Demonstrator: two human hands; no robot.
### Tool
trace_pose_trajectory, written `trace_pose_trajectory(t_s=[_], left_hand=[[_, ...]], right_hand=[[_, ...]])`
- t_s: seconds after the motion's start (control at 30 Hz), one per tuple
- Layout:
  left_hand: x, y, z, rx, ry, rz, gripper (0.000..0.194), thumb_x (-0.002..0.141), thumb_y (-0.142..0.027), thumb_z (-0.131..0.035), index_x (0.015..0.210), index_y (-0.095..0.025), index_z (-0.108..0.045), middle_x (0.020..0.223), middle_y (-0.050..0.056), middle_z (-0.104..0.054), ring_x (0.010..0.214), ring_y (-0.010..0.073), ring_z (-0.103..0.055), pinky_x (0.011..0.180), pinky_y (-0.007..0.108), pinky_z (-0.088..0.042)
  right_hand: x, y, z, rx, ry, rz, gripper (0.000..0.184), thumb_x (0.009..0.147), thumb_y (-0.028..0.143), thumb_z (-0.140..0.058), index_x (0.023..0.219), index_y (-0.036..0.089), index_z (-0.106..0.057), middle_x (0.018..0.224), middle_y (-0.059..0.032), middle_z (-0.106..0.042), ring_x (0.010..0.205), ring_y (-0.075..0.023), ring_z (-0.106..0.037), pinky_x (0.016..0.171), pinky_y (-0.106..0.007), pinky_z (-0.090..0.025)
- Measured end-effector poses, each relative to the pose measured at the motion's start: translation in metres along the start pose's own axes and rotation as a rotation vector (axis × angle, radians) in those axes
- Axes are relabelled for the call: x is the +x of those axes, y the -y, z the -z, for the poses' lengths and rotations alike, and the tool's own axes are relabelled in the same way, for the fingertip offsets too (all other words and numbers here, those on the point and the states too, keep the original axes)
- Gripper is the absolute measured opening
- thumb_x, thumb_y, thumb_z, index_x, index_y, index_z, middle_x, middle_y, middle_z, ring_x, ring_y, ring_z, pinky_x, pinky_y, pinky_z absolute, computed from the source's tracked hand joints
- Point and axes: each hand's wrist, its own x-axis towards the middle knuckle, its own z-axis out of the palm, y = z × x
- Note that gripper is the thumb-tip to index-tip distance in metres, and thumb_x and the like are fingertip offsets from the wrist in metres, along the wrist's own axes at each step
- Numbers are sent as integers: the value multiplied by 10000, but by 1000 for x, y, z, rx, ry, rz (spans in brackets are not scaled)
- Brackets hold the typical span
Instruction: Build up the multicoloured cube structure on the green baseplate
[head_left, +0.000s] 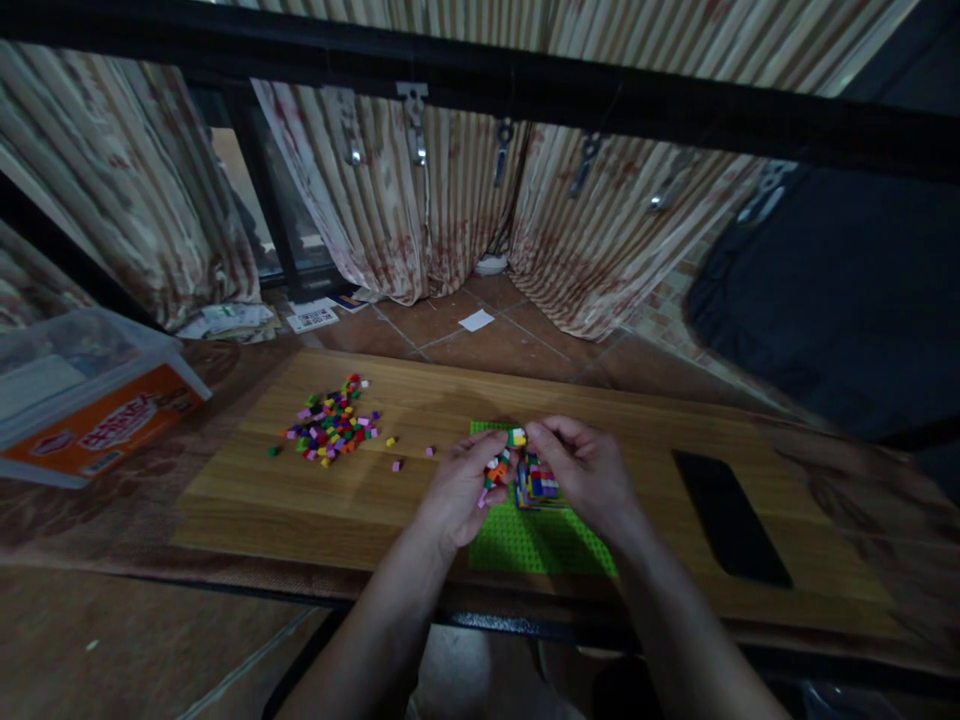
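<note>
My left hand (pixel 459 488) is curled around several small toy bricks (pixel 496 470) in orange, white, green and pink. At its fingertips, a few joined bricks (pixel 517 437) in yellow, white and green stick out. My right hand (pixel 589 475) is closed in a pinch just right of these bricks; whatever its fingertips hold is too small to make out. Beneath both hands lies a bright green studded baseplate (pixel 525 545). On it stands a multicoloured block of stacked bricks (pixel 541 484), partly hidden by my right hand.
A loose pile of coloured bricks (pixel 334 425) is on the left of the wooden board (pixel 300 515), with a few strays nearer my hands. A black phone-like slab (pixel 731 515) lies at right. Far left stands a clear plastic box (pixel 105 400) with an orange label.
</note>
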Motion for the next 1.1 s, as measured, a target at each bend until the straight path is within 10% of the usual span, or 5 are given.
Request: trace_pose_trajectory(t_s=[0.23, 0.63, 0.93, 1.1], left_hand=[[0, -8, 4, -132, 97, 157, 138, 741, -201, -678, 786, -99, -596, 662, 8, -547, 458, 21, -439, 304, 76, -211], [-7, -17, 2, -283, 211, 409, 143, 869, -139, -470, 799, -78, -578, 676, 29, -478, 451, 17, -408, 278, 49, -199], [-6, -23, 9, -300, 176, 333, 171, 864, -124, -466, 745, -62, -573, 689, 30, -473, 450, 8, -412, 270, 53, -205], [-5, -25, 12, -249, 94, 309, 137, 854, -124, -488, 746, -83, -562, 681, 36, -498, 449, 16, -432, 274, 65, -221]], right_hand=[[-1, 8, 4, 90, 125, 136, 195, 853, 306, -610, 1000, 244, -721, 944, -15, -733, 835, -144, -668, 751, -262, -517], [-4, 10, 12, -18, 89, 380, 125, 848, 255, -647, 895, 292, -755, 867, -13, -720, 803, -153, -658, 705, -286, -529], [8, -1, 49, 18, -229, 163, 96, 739, 322, -741, 813, 263, -760, 861, -16, -760, 842, -192, -687, 803, -359, -546], [12, -21, 74, 6, -184, -65, 211, 651, 388, -789, 792, 233, -768, 852, -37, -774, 851, -221, -701, 852, -410, -534]])
